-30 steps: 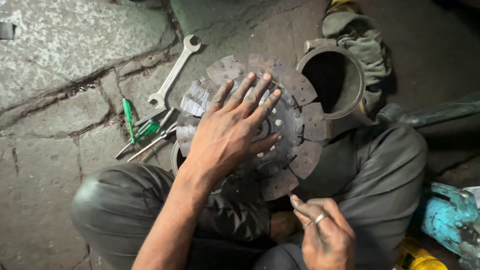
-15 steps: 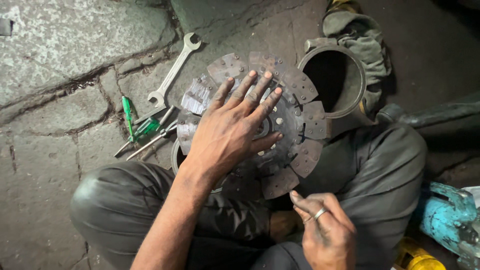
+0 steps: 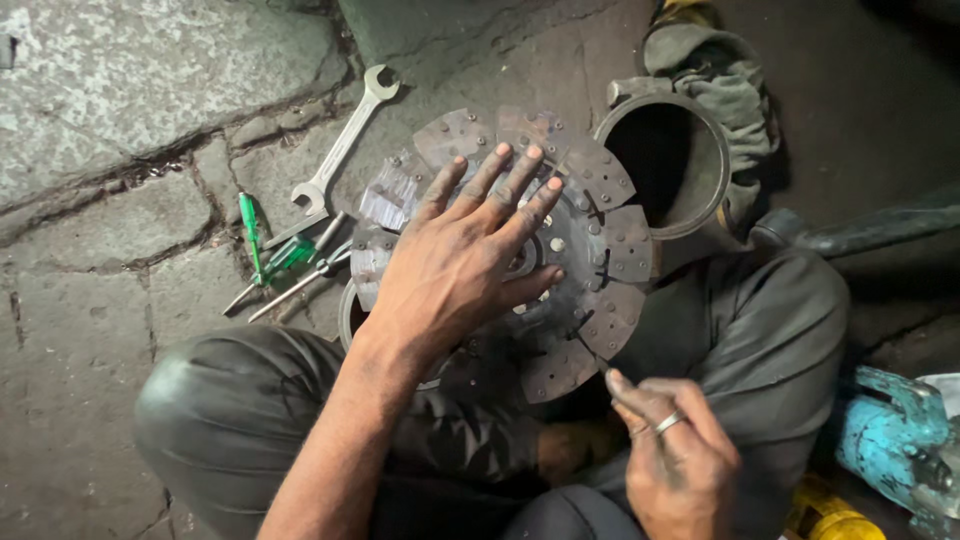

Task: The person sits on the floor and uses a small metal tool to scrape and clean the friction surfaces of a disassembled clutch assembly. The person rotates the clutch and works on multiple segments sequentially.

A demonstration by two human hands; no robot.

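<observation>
Fingers [image 3: 500,185] of the left hand [image 3: 455,265] lie spread and flat, holding nothing, pressing on a round metal clutch disc [image 3: 590,250] that rests over the person's lap. Right hand [image 3: 675,455] is closed around a thin dark tool [image 3: 607,378], its tip touching the disc's lower edge. Beside the disc, a metal cylinder [image 3: 675,170] stands open; on the stone floor [image 3: 120,120] lie a wrench [image 3: 345,140] and green-handled screwdrivers [image 3: 262,248]
</observation>
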